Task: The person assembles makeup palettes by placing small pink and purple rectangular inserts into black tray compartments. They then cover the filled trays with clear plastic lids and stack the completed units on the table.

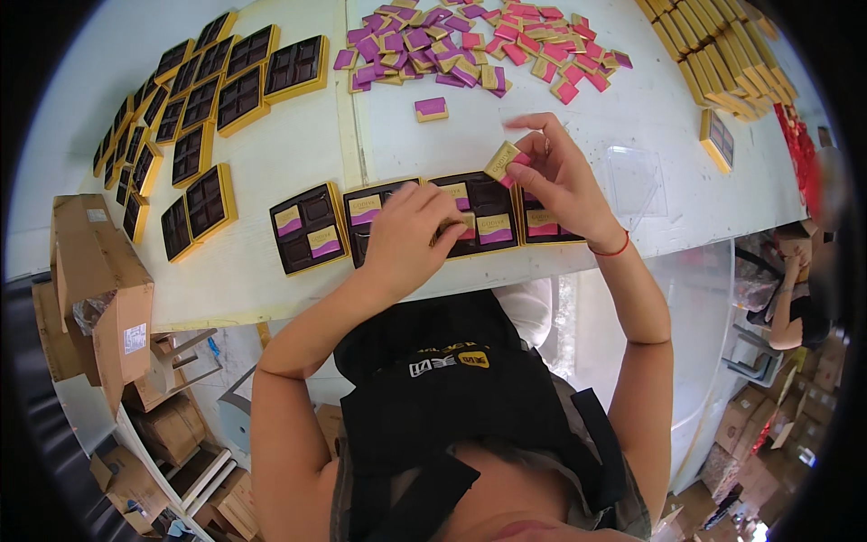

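A row of gold-edged chocolate boxes with dark four-compartment trays lies along the table's near edge. The leftmost box (316,212) has two gold-and-purple wrapped chocolates (323,241) in it. Over the middle boxes, my left hand (402,237) is closed, its fingertips pinching a gold-and-pink wrapped chocolate (466,225) at a compartment; the fingers partly hide it. Slightly above the row, my right hand (562,181) grips another gold-and-pink chocolate (502,162) between thumb and fingers. Beneath it, the rightmost box (540,226) is partly covered by my wrist.
Loose purple chocolates (415,41) and pink chocolates (564,54) are heaped at the far side. Many dark-trayed boxes (203,104) stand at left. Stacked gold boxes (736,68) fill the far right. A clear plastic tray (637,181) sits right of my hand; a cardboard carton (113,271) adjoins the table.
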